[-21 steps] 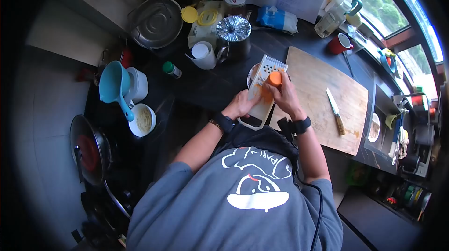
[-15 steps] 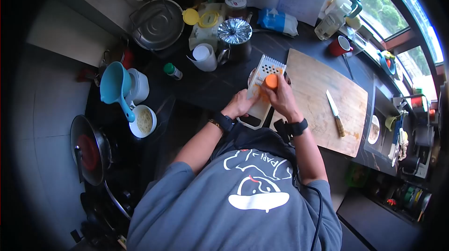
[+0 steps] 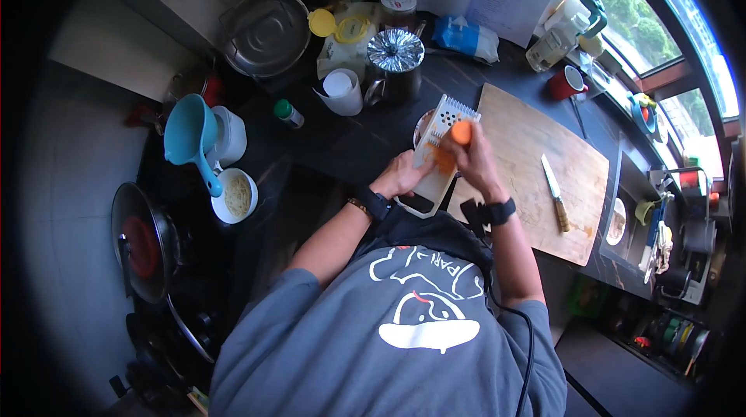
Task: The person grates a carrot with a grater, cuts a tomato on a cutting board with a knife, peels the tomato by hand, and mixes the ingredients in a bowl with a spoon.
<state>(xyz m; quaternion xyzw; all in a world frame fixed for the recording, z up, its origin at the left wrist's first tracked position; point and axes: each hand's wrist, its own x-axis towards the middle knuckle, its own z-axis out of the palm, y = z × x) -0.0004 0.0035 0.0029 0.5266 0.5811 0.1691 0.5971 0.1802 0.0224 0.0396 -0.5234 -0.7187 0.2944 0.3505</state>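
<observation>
From my remote view, the right hand (image 3: 479, 162) grips a stubby orange carrot piece (image 3: 461, 133) against a flat white plastic grater (image 3: 427, 185), whose left edge the left hand (image 3: 400, 174) clasps. Just right lies a pale wooden cutting board (image 3: 528, 133) bearing a wood-handled knife (image 3: 556, 193); a foil-topped metal pot (image 3: 396, 84) stands beyond. The grater mostly hides a round dish (image 3: 421, 126); I can't make out its contents.
</observation>
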